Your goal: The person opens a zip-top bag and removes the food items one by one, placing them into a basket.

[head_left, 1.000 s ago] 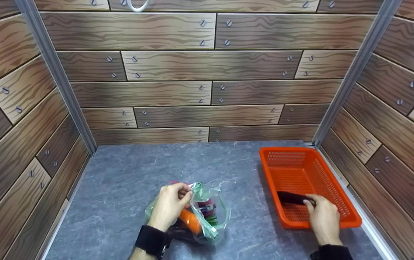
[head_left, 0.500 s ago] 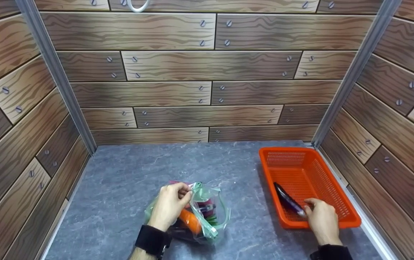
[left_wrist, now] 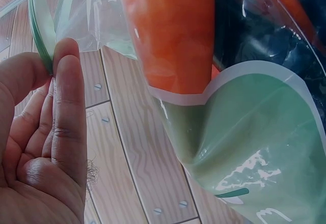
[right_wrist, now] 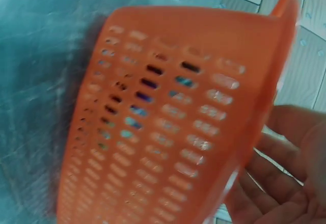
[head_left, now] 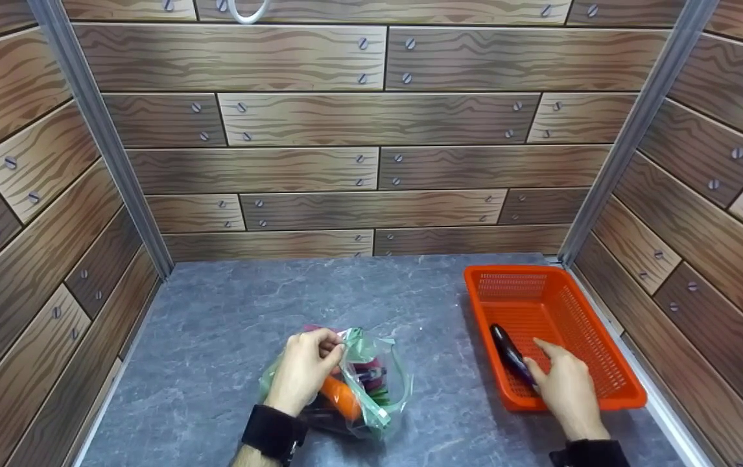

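My left hand [head_left: 303,366] pinches the edge of a clear and green zip bag [left_wrist: 254,142] between thumb and forefinger. Inside the bag an orange carrot [head_left: 342,397] shows, along with dark and purplish things that are hard to make out. Along the left side of the orange basket [head_left: 559,311] lies a dark purple eggplant [head_left: 507,350]. My right hand [head_left: 566,386] is over the basket's near end, close beside the eggplant, its fingers loosely extended and holding nothing. In the right wrist view the basket's wall [right_wrist: 153,152] hides most of what is inside.
The basket stands on a grey marbled tabletop [head_left: 281,292] by the right wall. Wood-patterned panels [head_left: 371,117] enclose the table at the back and both sides. A white ring [head_left: 248,13] hangs at the top of the back wall.
The right hand has let go of the eggplant, which now lies in the basket, and has shifted slightly left with its fingers spread. The left hand and bag have stayed put.
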A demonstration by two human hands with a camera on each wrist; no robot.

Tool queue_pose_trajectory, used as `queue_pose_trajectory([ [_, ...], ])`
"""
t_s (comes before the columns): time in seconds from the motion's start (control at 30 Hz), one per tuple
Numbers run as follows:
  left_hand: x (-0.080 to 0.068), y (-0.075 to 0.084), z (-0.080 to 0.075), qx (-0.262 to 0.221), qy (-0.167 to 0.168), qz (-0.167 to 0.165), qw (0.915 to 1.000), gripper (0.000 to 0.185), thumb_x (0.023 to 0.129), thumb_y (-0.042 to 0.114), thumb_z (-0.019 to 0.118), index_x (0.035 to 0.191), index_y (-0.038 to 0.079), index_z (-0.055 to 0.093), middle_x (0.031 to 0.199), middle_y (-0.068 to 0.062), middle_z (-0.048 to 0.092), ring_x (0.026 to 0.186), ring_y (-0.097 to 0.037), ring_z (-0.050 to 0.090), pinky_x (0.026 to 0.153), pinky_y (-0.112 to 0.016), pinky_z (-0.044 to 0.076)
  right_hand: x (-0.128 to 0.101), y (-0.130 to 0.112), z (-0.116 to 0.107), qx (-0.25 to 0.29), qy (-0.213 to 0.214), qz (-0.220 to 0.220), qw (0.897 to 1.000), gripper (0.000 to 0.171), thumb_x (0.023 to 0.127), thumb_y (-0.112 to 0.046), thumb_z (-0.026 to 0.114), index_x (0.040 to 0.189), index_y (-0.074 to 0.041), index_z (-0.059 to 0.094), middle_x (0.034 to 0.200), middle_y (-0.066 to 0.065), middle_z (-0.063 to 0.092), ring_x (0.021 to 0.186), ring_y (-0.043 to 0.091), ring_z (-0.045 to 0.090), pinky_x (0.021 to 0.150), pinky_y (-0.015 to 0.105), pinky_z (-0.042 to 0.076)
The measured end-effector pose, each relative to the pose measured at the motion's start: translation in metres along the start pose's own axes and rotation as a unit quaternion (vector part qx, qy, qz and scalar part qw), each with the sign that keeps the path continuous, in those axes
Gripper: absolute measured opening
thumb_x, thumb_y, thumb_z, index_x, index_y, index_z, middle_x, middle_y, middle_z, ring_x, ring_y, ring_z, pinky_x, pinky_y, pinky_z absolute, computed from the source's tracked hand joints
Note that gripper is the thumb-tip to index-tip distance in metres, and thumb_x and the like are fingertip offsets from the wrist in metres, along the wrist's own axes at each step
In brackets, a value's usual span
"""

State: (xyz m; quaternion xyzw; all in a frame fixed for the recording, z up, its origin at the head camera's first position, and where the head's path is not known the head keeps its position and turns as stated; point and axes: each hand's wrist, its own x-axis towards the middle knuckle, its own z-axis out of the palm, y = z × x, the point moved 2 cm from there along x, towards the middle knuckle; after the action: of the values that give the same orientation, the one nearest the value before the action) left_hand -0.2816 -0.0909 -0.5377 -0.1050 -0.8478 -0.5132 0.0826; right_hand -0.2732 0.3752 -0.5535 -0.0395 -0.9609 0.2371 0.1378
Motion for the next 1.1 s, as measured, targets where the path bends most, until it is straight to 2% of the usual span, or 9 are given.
queue_pose_trajectory([
  [0.03, 0.0, 0.0, 0.0, -0.002, 0.001, 0.0, 1.0, 0.004, 0.106, 0.007, 0.084, 0.104, 0.003, 0.085, 0.092, -0.011, 0.086, 0.077, -0.027, 0.085, 0.065, -0.018, 0.067, 0.0, -0.003, 0.0, 0.0, -0.001, -0.007, 1.0, 0.055, 0.111, -0.02, 0.082, 0.159, 0.003, 0.068, 0.156, 0.038, 0.069, 0.122, 0.054, 0.082, 0.108, 0.071, 0.066],
  [0.13, -0.001, 0.0, 0.0, -0.003, 0.003, 0.001, 1.0, 0.004, 0.105, 0.007, 0.084, 0.104, 0.003, 0.085, 0.093, -0.011, 0.086, 0.078, -0.022, 0.084, 0.065, -0.018, 0.067, 0.0, -0.013, 0.001, -0.003, -0.002, -0.027, 1.0, 0.061, 0.111, -0.022, 0.084, 0.162, 0.003, 0.065, 0.162, 0.036, 0.066, 0.147, 0.06, 0.066, 0.121, 0.074, 0.058],
  [0.2, -0.001, 0.0, 0.0, 0.0, 0.004, 0.003, 1.0, 0.004, 0.105, 0.007, 0.085, 0.104, 0.003, 0.085, 0.093, -0.01, 0.086, 0.077, -0.017, 0.082, 0.065, -0.017, 0.067, 0.0, -0.02, 0.001, 0.001, -0.003, -0.036, 0.999, 0.064, 0.11, -0.024, 0.085, 0.164, 0.002, 0.063, 0.166, 0.035, 0.064, 0.151, 0.06, 0.063, 0.124, 0.075, 0.056],
  [0.47, -0.002, -0.001, 0.002, -0.005, 0.004, 0.006, 1.0, 0.004, 0.105, 0.007, 0.085, 0.104, 0.003, 0.085, 0.092, -0.01, 0.086, 0.076, -0.016, 0.082, 0.064, -0.017, 0.066, -0.003, -0.044, 0.002, 0.029, 0.036, -0.086, 0.995, 0.07, 0.105, -0.023, 0.092, 0.164, 0.0, 0.064, 0.167, 0.031, 0.065, 0.152, 0.058, 0.063, 0.129, 0.075, 0.052],
  [0.77, -0.002, -0.001, 0.002, 0.002, 0.007, 0.0, 1.0, 0.005, 0.105, 0.008, 0.085, 0.105, 0.003, 0.085, 0.092, -0.009, 0.086, 0.079, -0.011, 0.08, 0.066, -0.017, 0.067, -0.009, -0.072, 0.009, 0.029, 0.048, -0.124, 0.991, 0.074, 0.101, -0.023, 0.096, 0.166, -0.004, 0.064, 0.166, 0.027, 0.067, 0.153, 0.054, 0.065, 0.128, 0.073, 0.054],
  [0.87, -0.001, -0.001, 0.002, 0.001, 0.004, -0.001, 1.0, 0.005, 0.106, 0.008, 0.084, 0.105, 0.003, 0.085, 0.093, -0.009, 0.086, 0.079, -0.011, 0.08, 0.066, -0.019, 0.069, -0.01, -0.08, 0.015, 0.024, 0.076, -0.159, 0.984, 0.074, 0.096, -0.019, 0.1, 0.161, -0.003, 0.068, 0.161, 0.027, 0.072, 0.148, 0.052, 0.069, 0.124, 0.072, 0.058],
  [1.0, -0.001, -0.001, 0.002, -0.009, -0.001, 0.002, 1.0, 0.005, 0.107, 0.007, 0.083, 0.105, 0.003, 0.085, 0.093, -0.01, 0.086, 0.079, -0.014, 0.082, 0.067, -0.02, 0.069, -0.014, -0.09, 0.024, 0.022, 0.122, -0.21, 0.97, 0.075, 0.088, -0.017, 0.105, 0.154, -0.001, 0.073, 0.154, 0.025, 0.077, 0.14, 0.049, 0.075, 0.12, 0.07, 0.061],
  [1.1, -0.001, -0.001, 0.003, -0.014, -0.002, 0.003, 0.9999, 0.004, 0.106, 0.006, 0.083, 0.105, 0.002, 0.085, 0.092, -0.01, 0.086, 0.078, -0.017, 0.083, 0.066, -0.019, 0.068, -0.017, -0.096, 0.031, 0.024, 0.136, -0.233, 0.963, 0.076, 0.085, -0.016, 0.107, 0.152, 0.0, 0.075, 0.151, 0.023, 0.079, 0.136, 0.046, 0.078, 0.119, 0.068, 0.062],
])
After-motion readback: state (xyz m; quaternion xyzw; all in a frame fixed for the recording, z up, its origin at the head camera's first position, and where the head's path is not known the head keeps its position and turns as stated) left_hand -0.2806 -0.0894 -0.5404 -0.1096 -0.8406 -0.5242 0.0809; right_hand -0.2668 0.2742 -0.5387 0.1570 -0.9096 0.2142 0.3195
